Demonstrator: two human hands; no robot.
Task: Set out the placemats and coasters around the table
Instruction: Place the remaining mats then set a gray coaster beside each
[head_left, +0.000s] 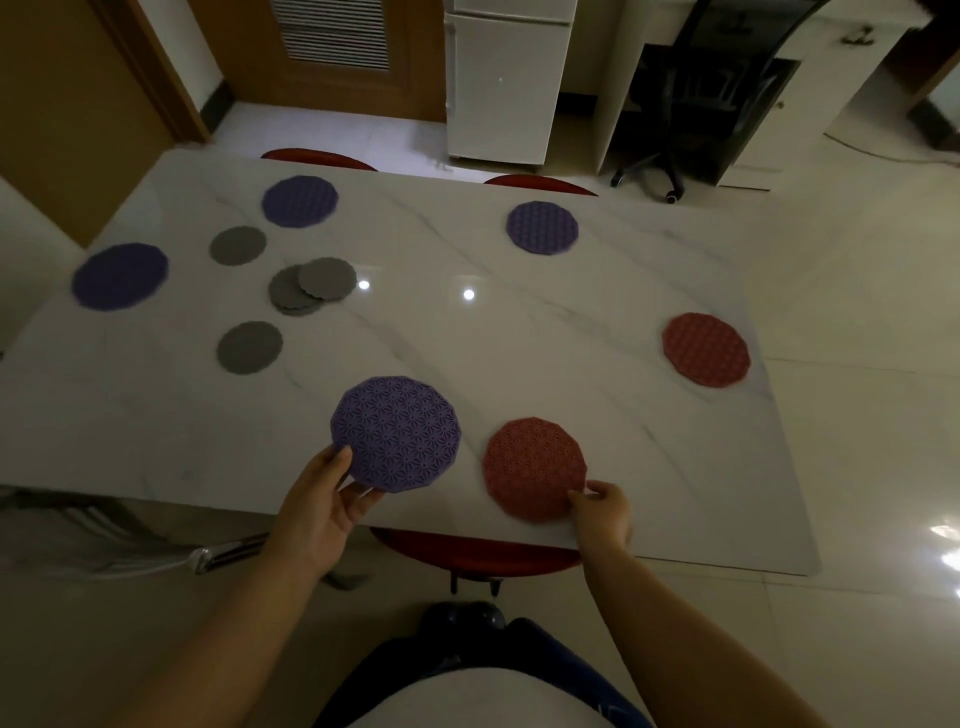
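Both hands (322, 506) (605, 514) pinch placemats' (397, 434) (532, 467) near rims.

Dim light over my table (519, 343), two white glare spots on its glossy top. The floor (857, 467) shines at right; the far-left mat (120, 276) is blurred, frame edges bowed.

A white fridge (501, 88) stands between a wooden door (332, 88) and a black office chair (693, 109).

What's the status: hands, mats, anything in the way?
Left hand grips purple placemat at near edge. Right hand pinches red placemat beside it. Grey coasters clustered far left, nothing blocking.
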